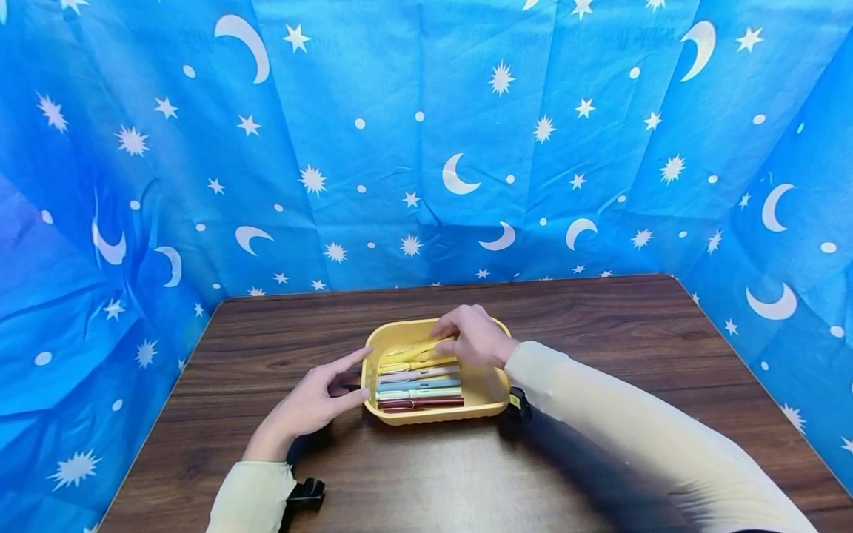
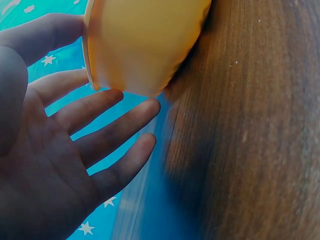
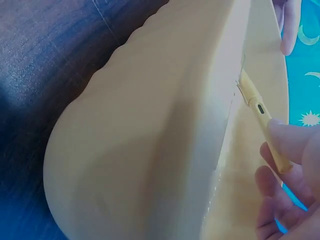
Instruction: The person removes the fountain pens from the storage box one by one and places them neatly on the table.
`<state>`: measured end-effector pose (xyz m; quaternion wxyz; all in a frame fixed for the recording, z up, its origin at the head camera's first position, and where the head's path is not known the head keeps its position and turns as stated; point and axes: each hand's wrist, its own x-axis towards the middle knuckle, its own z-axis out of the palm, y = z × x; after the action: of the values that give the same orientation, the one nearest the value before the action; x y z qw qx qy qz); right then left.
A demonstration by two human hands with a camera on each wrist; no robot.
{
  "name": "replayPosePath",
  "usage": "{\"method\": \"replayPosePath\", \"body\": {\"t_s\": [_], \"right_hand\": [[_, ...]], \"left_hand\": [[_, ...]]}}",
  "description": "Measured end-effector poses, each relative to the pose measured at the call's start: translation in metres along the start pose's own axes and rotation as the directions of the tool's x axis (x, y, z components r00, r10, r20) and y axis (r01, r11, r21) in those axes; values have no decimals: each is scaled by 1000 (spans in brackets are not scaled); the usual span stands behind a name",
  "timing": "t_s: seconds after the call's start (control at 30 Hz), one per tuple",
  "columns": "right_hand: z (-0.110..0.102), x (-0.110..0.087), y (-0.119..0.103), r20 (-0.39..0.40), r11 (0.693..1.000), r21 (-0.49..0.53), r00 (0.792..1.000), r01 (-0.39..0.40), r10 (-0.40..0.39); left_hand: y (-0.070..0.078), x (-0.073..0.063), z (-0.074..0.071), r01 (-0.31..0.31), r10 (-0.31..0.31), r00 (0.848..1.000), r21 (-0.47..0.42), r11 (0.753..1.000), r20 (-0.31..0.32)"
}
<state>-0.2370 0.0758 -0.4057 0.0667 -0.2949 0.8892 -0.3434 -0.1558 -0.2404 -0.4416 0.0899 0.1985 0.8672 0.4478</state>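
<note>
A yellow plastic basket (image 1: 489,385) stands on the table, with several pens lying side by side in it. From the near side these are a dark red pen (image 1: 426,403), a pale green one (image 1: 426,393), a grey-blue one (image 1: 433,384), a pale pinkish one (image 1: 426,374) and a yellow one (image 1: 396,367). Over the far part of the basket my right hand (image 1: 474,337) pinches another yellow pen (image 3: 257,107) between thumb and fingers, its clip end pointing left. My left hand (image 1: 309,400), fingers spread and nearly straight, touches the basket's left rim.
The dark wood-grain table (image 1: 280,333) runs back to a blue cloth (image 1: 386,148) printed with moons and stars, which also hangs at both sides. Black wrist-worn devices show beside the left cuff (image 1: 306,493) and under the right wrist by the basket's corner.
</note>
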Motion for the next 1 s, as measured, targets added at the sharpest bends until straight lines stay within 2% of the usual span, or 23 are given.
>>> {"method": "replayPosePath", "body": {"t_s": [0.23, 0.57, 0.8, 1.0], "right_hand": [[-9, -5, 3, -56, 999, 35, 998, 5, -3], [-25, -18, 15, -102, 994, 57, 991, 94, -87], [-40, -35, 20, -120, 994, 89, 992, 58, -47], [-54, -50, 34, -165, 986, 162, 986, 34, -7]], "left_hand": [[-2, 0, 0, -6, 6, 1000, -3, 1000, 7], [-2, -1, -1, -2, 2, 1000, -5, 1000, 9], [-2, 0, -1, -3, 3, 1000, -12, 1000, 6], [-3, 0, 0, 6, -6, 1000, -25, 1000, 7]]}}
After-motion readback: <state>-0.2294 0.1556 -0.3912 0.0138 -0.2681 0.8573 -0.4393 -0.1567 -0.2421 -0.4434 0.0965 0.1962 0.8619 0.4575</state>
